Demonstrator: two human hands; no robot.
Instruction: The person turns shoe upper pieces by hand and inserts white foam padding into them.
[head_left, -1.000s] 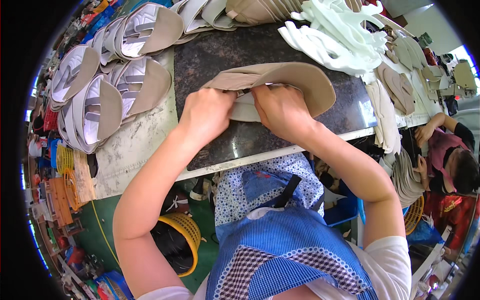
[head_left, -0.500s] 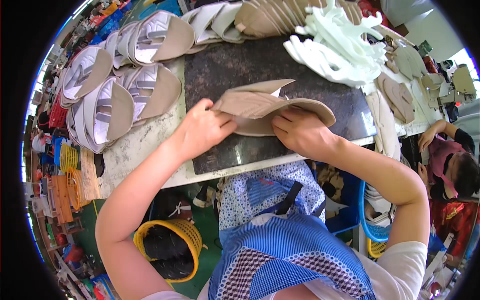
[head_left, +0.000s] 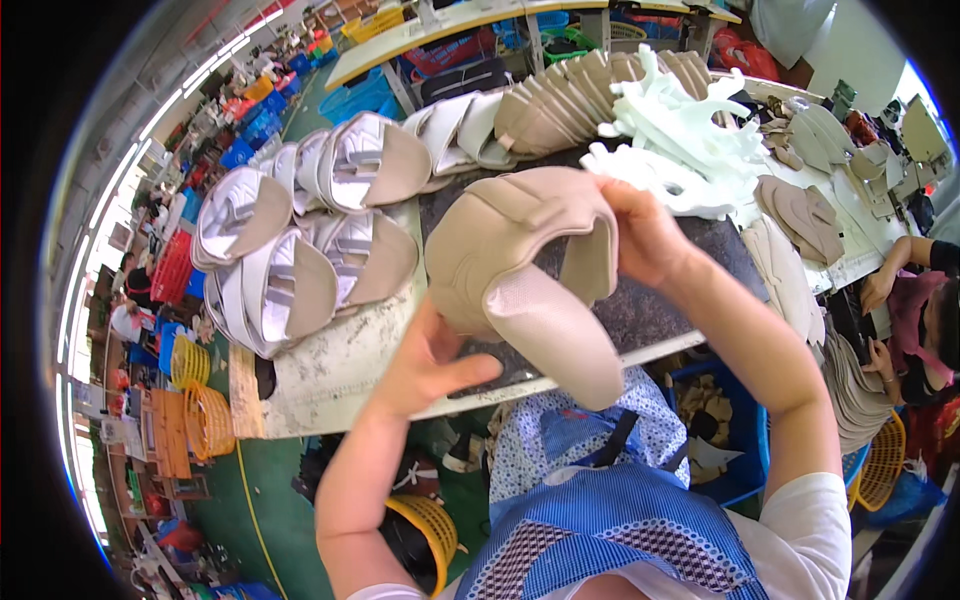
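Note:
A beige shoe upper, with its long tongue hanging toward me, is held up and tilted above the dark board. My right hand is closed on its right edge, fingers partly behind the material. Under the upper's lower left side is my left hand, its thumb stretched out away from the piece. The other left fingers are partly hidden behind the upper, so contact there is unclear. Stacked beige uppers with white linings sit at the left of the table.
White curved pieces are heaped at the board's far right, beside a row of beige uppers. Flat beige parts lie farther right. A yellow basket stands below the table. Another person sits at the right.
The upper has been lifted off the board and turned, so its tongue now points toward me. My right hand has moved up to its edge; my left thumb has spread away.

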